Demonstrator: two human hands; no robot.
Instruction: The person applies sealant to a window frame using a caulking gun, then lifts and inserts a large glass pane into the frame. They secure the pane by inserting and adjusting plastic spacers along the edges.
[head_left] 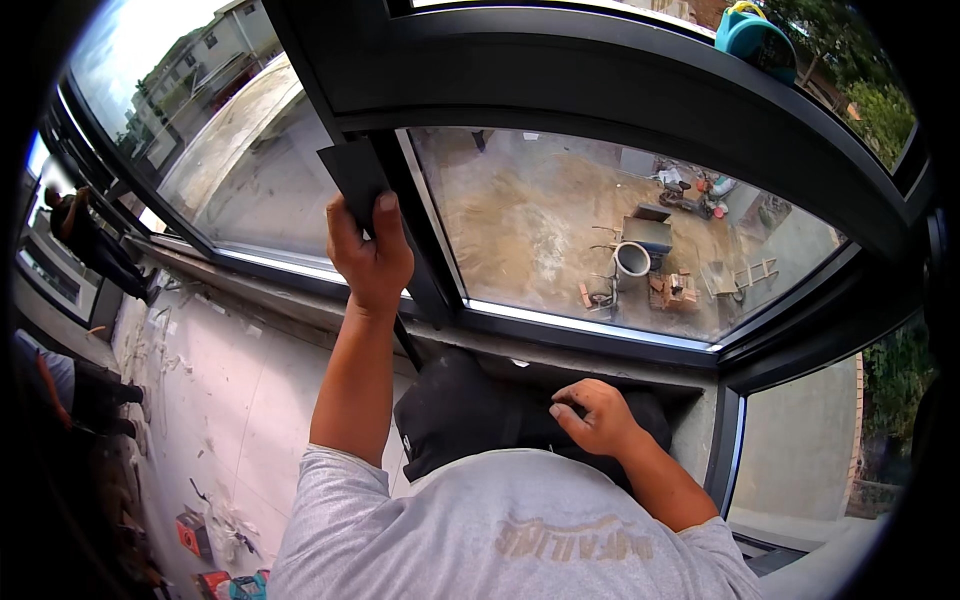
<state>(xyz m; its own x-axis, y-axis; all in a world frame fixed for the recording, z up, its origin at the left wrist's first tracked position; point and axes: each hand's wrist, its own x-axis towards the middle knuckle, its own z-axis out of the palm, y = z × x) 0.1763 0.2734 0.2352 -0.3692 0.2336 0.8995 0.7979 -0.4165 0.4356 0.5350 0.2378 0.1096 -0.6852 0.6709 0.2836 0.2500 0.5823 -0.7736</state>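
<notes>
My left hand (372, 250) is raised at the dark window post (432, 265), gripping a flat black rectangular piece (354, 178) between thumb and fingers. The piece sticks up above the hand and overlaps the post; whether it touches the post I cannot tell. My right hand (597, 415) is low over my black trousers (470, 400), below the window sill. Its fingers are curled in toward the thumb, and what they hold, if anything, is hidden.
Dark window frames (560, 80) surround me; a teal container (755, 45) sits on the upper rail. Through the glass, a yard far below holds a round drum (632, 260) and bricks. At left, two people stand on a littered pale floor (270, 410). A red box (193, 535) lies lower left.
</notes>
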